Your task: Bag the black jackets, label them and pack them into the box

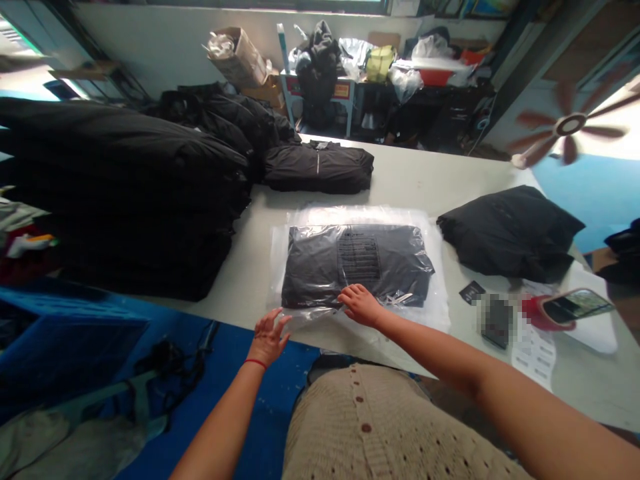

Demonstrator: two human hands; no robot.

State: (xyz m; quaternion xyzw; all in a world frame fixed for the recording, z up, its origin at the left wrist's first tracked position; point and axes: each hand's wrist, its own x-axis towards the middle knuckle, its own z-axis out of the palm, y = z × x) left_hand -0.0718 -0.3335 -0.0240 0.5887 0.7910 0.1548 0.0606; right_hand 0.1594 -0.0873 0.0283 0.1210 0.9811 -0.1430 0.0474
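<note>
A folded black garment (310, 267) lies inside a clear plastic bag (435, 293) with printed text on its front. The bag rests on more clear bags or white sheets on the table. My right hand (361, 305) touches the bag's near edge, fingers spread and lying on the plastic. At the bag's near left corner is my left hand (269, 339), its fingers apart and nothing visible in them. Whether its fingertips touch the plastic I cannot tell.
A tall stack of black garments (150, 200) stands on the left, and another folded garment (320, 167) lies behind the bag. On the right are a loose black garment (510, 230), a phone (580, 305) on a red stand, a label sheet (535, 357) and a small fan (570, 125).
</note>
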